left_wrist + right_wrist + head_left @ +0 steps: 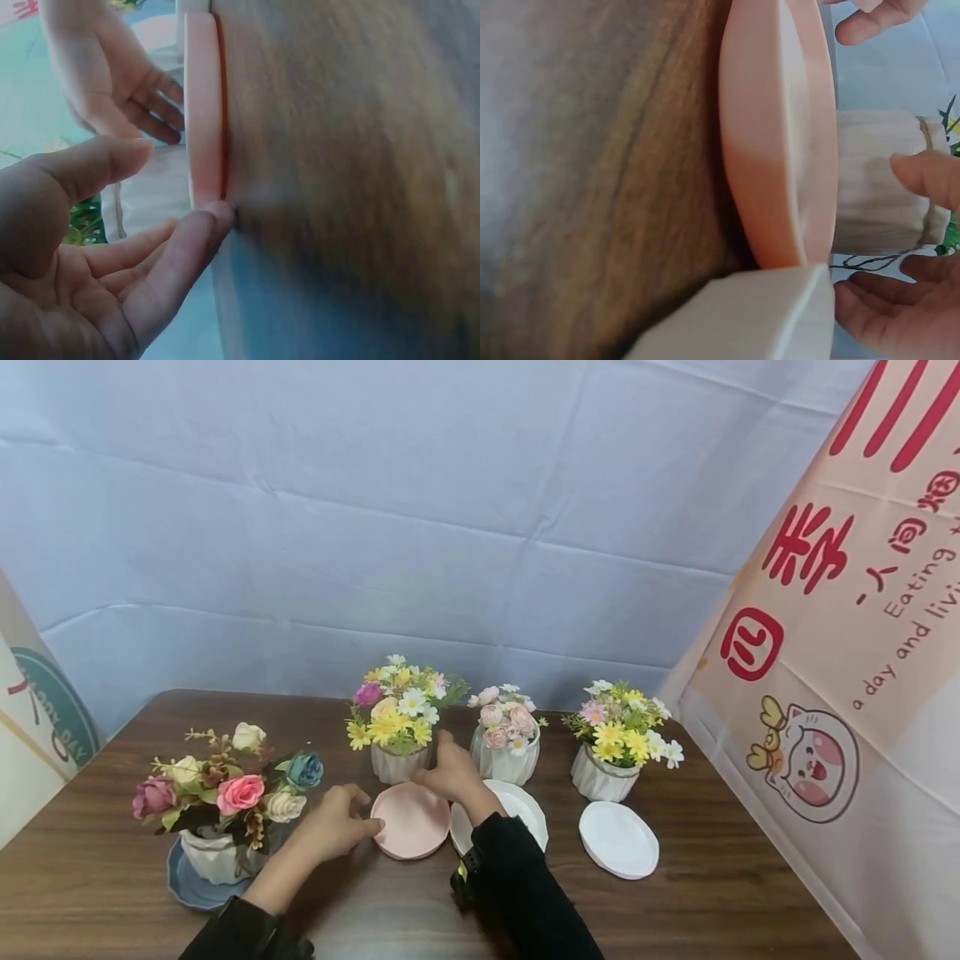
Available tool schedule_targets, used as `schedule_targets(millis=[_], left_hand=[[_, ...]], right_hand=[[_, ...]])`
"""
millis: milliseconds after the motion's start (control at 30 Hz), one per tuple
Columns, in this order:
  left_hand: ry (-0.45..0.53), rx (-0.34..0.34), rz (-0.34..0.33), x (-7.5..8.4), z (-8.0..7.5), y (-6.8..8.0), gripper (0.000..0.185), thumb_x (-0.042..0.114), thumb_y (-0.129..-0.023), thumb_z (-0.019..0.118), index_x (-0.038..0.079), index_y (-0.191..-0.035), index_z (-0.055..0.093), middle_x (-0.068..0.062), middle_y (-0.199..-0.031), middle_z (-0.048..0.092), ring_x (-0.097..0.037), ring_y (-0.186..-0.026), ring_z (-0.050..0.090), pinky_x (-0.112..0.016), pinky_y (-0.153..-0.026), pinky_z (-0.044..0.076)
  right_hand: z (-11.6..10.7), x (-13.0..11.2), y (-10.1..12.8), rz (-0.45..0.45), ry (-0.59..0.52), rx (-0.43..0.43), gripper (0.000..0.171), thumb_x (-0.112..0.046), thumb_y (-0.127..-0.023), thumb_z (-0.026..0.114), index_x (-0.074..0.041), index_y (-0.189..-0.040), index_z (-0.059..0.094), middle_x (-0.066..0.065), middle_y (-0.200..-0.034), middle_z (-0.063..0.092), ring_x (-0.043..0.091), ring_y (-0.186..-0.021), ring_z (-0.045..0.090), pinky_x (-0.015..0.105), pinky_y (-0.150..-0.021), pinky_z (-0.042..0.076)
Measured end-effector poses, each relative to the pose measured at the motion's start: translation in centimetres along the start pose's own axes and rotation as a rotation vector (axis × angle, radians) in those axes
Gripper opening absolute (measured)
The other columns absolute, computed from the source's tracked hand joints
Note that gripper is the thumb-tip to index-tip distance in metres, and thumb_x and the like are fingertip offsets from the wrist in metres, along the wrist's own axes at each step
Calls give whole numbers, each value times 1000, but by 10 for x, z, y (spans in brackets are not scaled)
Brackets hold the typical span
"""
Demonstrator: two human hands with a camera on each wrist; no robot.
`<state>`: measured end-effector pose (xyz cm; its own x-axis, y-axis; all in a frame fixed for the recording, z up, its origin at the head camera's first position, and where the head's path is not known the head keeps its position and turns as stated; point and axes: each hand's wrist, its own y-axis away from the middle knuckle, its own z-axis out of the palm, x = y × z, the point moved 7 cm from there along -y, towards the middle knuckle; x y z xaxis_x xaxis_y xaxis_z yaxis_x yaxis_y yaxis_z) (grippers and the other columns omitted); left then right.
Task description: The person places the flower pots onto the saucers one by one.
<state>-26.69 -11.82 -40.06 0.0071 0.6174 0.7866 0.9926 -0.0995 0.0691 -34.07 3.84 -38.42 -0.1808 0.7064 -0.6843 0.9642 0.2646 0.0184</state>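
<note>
A shallow pink saucer [412,822] lies flat on the brown table. My left hand [333,827] is at its left edge; in the left wrist view a fingertip [219,212] meets the rim, while the thumb stands apart from it. Behind the saucer is a white ribbed pot [397,766] of yellow, white and purple flowers [401,710]. My right hand [453,772] reaches between that pot and the saucer, over a white scalloped plate [528,814]. In the right wrist view its fingers are spread near the pot [877,180], apart from it.
A white pot [506,756] of pale pink flowers stands behind the scalloped plate. Further right, another flower pot [603,774] sits behind a white saucer [618,841]. At left, a pot of roses [213,856] stands on a blue saucer [183,881]. Light cloth [450,527] hangs behind the table.
</note>
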Motion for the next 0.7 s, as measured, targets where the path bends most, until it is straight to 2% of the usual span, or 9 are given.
schedule_targets(millis=[100, 233, 367, 433, 500, 600, 700], left_hand=[[42, -2, -31, -3, 2, -1, 43, 12, -79, 70, -13, -108, 52, -9, -61, 53, -21, -46, 54, -32, -45, 46], [53, -3, -42, -4, 3, -3, 49, 9, -79, 69, -17, -113, 47, -10, -60, 54, -21, -47, 56, -33, -45, 47], [39, -5, -66, -3, 3, -5, 53, 7, -78, 68, -21, -117, 43, -11, -61, 57, -20, -50, 58, -33, -48, 48], [43, -6, -76, -4, 4, -6, 52, 6, -78, 68, -21, -115, 44, -11, -63, 58, -20, -52, 60, -33, -49, 50], [48, -6, -82, -3, 5, -8, 50, 5, -77, 68, -21, -113, 46, -11, -64, 58, -19, -53, 61, -32, -49, 51], [61, -13, -97, -4, 7, -9, 46, 2, -76, 67, -21, -111, 47, -12, -64, 59, -19, -52, 61, -31, -49, 52], [63, -19, -112, -5, 9, -10, 43, -3, -75, 67, -21, -109, 48, -13, -64, 58, -18, -50, 61, -30, -47, 53]], right_hand=[[2, -2, -6, 2, -16, 1, 88, -29, -81, 71, 5, -143, 19, 27, -131, 44, 38, -119, 45, 46, -94, 41], [4, -5, -11, 1, -70, 2, 96, -34, -78, 73, 6, -144, 14, 29, -136, 36, 39, -122, 41, 48, -94, 40], [6, -15, -15, -112, -63, 21, 84, -30, -77, 76, -4, -143, 31, 23, -138, 38, 42, -124, 36, 51, -97, 35], [7, -21, -18, -186, -5, 45, 73, -28, -76, 76, -11, -139, 42, 17, -134, 46, 40, -121, 40, 50, -97, 36], [8, -23, -20, -221, 54, 67, 67, -29, -76, 77, -16, -135, 48, 10, -128, 54, 37, -116, 47, 47, -95, 39], [8, -22, -23, -199, 99, 79, 65, -34, -75, 77, -17, -131, 51, 8, -122, 58, 32, -110, 54, 43, -91, 44], [10, -19, -24, -138, 100, 59, 67, -38, -75, 77, -18, -133, 50, 10, -124, 57, 31, -110, 54, 42, -88, 45]])
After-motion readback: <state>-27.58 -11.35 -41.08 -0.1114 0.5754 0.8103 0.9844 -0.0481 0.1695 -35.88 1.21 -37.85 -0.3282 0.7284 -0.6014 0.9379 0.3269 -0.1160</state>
